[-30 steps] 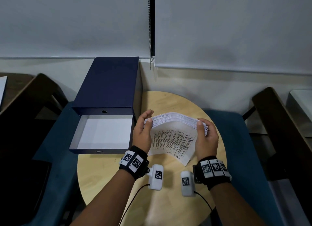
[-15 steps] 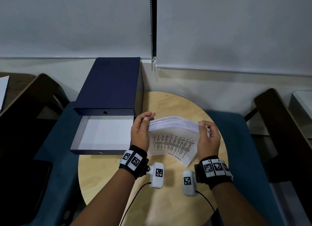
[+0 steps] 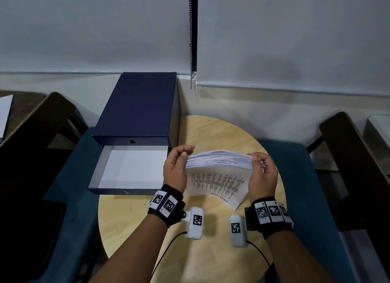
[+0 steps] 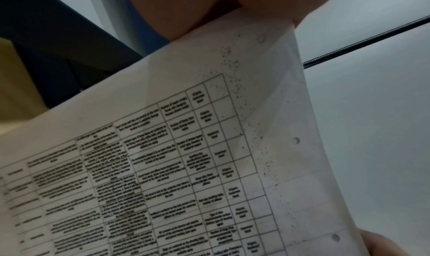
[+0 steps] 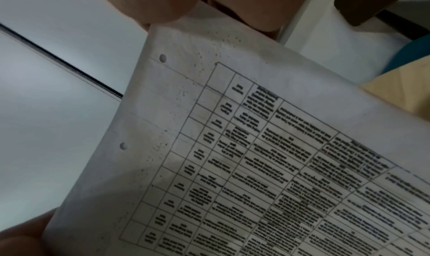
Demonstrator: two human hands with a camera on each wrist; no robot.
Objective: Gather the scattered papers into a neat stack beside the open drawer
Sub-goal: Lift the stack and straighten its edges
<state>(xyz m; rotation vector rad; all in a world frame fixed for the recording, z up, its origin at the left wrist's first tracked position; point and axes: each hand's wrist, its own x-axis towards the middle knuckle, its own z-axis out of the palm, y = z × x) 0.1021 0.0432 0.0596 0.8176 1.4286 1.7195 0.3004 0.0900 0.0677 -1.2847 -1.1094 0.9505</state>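
A thick stack of printed papers (image 3: 219,173) stands on edge above the round wooden table (image 3: 211,134), just right of the open drawer (image 3: 133,168) of a dark blue box. My left hand (image 3: 176,166) grips the stack's left end and my right hand (image 3: 261,173) grips its right end, fingers curled over the top edge. The nearest sheet shows a printed table and punched holes in the left wrist view (image 4: 209,158) and in the right wrist view (image 5: 256,158). The stack's bottom edge is hidden behind that sheet.
The dark blue box (image 3: 139,105) sits at the table's back left against the wall. Blue chairs (image 3: 306,187) flank the table on both sides. A blind chain (image 3: 191,39) hangs behind. Dark wooden furniture (image 3: 348,145) stands at the far right.
The stack's top edges have evened out and levelled between my hands. My left fingers have curled further over the top edge.
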